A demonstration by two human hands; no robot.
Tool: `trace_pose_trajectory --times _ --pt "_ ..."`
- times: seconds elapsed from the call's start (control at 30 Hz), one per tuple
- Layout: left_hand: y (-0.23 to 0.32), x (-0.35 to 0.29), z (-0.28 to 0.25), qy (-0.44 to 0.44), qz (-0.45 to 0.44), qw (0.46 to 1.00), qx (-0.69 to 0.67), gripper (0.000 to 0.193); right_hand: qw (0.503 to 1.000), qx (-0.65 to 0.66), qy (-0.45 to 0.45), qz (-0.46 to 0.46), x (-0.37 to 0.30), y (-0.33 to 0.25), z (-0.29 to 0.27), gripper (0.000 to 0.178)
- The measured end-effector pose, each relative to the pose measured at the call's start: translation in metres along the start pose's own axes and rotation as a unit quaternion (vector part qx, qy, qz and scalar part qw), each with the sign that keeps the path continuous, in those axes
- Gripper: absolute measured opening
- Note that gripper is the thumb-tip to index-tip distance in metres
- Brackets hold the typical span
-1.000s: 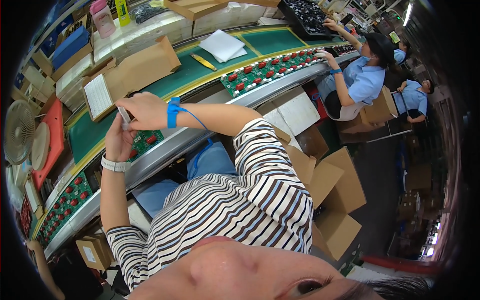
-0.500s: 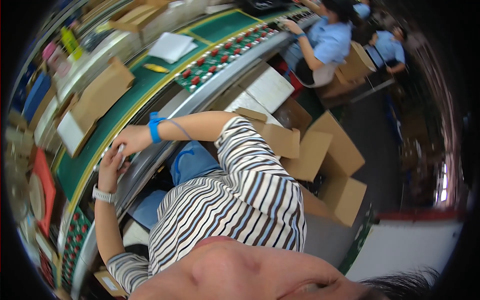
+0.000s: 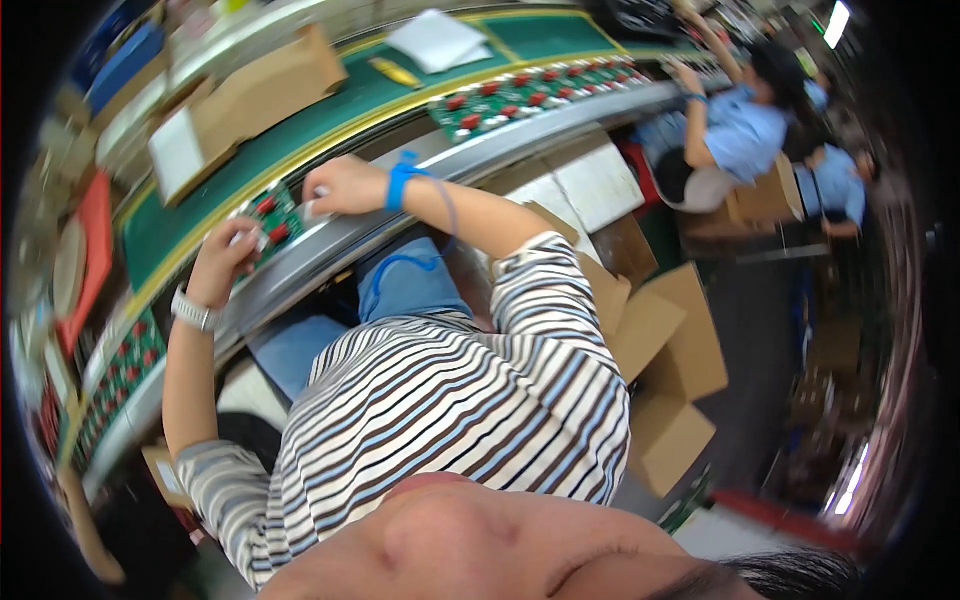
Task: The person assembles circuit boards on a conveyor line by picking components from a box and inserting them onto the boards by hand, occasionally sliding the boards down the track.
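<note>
A green circuit board (image 3: 282, 218) with red parts lies on the rail at the belt's near edge, between my two hands. My left hand (image 3: 222, 260), wearing a white watch, is at the board's left end. Its thumb and fingers curl together over something whitish there, too small to name. At the right end is my right hand (image 3: 345, 187), a blue wrist strap (image 3: 401, 182) around its wrist. Its fingers point down and close on a small white piece (image 3: 311, 207). Whether that piece touches the board I cannot tell.
More boards (image 3: 540, 92) line the rail to the right, others (image 3: 120, 375) to the left. Beyond, the green belt carries a cardboard piece (image 3: 265, 95), a yellow tool (image 3: 396, 72) and white sheets (image 3: 438, 42). Open cartons (image 3: 665, 350) stand at my right. A co-worker (image 3: 740, 125) sits farther along.
My hands, close together before, have moved apart, the right one going right. The board between them has come into sight. The whole view has turned and shifted.
</note>
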State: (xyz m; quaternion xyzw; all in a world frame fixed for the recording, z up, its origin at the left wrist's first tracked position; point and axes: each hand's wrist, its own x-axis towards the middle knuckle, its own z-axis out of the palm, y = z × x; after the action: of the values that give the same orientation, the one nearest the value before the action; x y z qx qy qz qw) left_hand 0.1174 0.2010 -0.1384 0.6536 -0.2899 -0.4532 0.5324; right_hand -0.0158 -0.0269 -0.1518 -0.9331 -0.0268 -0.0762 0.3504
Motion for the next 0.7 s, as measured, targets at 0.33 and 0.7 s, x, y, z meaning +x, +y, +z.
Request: trace_pose_trajectory --times 0.33,0.7 --pt "0.006 -0.01 0.003 0.05 0.141 0.937 0.315 0.022 0.999 -0.044 0.002 -0.031 0.004 -0.022 0.011 0.019" --pt "0.004 -0.003 0.004 0.085 0.147 0.867 0.469 0.019 0.996 -0.073 -0.036 -0.037 0.019 -0.022 0.026 0.019"
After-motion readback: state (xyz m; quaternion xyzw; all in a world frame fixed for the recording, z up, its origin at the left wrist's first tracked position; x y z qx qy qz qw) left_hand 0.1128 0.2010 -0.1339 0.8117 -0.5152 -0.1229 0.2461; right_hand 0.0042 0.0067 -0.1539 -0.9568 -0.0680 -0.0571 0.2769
